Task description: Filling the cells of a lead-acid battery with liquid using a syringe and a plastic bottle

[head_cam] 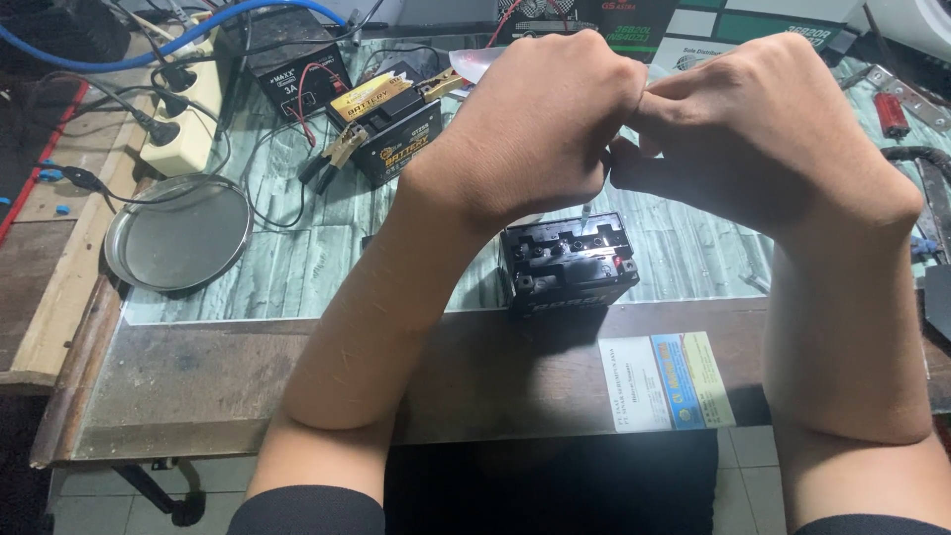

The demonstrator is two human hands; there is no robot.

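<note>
My left hand (540, 124) and right hand (763, 139) meet above the small black battery (570, 263) on the worktop (297, 277). Both sets of fingers are curled together, pinching something too hidden to tell.

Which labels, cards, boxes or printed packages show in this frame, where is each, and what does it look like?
Printed card: front table edge, right of centre; rectangular, white, blue and pale yellow panels.
Battery label: on the black clamped battery, back left of centre; yellow top, gold print on its side.
Charger label: black box, back left; white print.
Boxes: back right; green, white and black.

Matt black plastic battery (569, 264), shiny metal tray (178, 235), perhaps steel
</note>
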